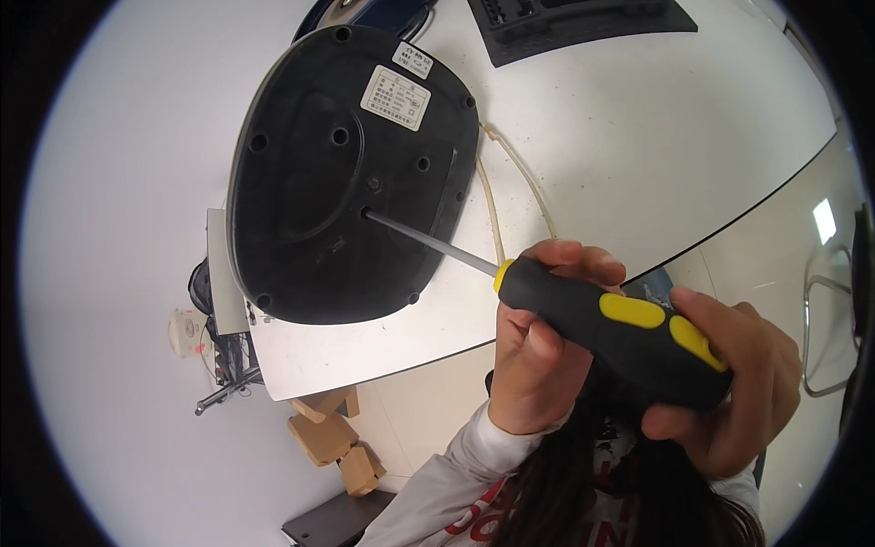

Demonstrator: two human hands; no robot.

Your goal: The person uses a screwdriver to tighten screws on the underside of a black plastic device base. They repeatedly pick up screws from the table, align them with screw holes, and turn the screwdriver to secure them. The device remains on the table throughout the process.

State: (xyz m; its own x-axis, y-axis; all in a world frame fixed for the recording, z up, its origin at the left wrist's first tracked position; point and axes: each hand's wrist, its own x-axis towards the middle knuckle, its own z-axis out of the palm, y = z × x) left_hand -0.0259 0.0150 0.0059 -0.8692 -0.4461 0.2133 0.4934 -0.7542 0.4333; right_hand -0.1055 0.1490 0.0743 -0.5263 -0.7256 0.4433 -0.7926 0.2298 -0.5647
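This looks like an office or workroom; which one is unclear. A white desk carrying a black slotted tray stands by a pale wall, a screwdriver is out, and cardboard boxes and a metal-framed chair show over glossy floor tiles.

Left hand raised above its wrist, fingers curled; right hand alongside, likewise curled inward

Pale wall, white table — and glossy tiled floor with a bright reflection.
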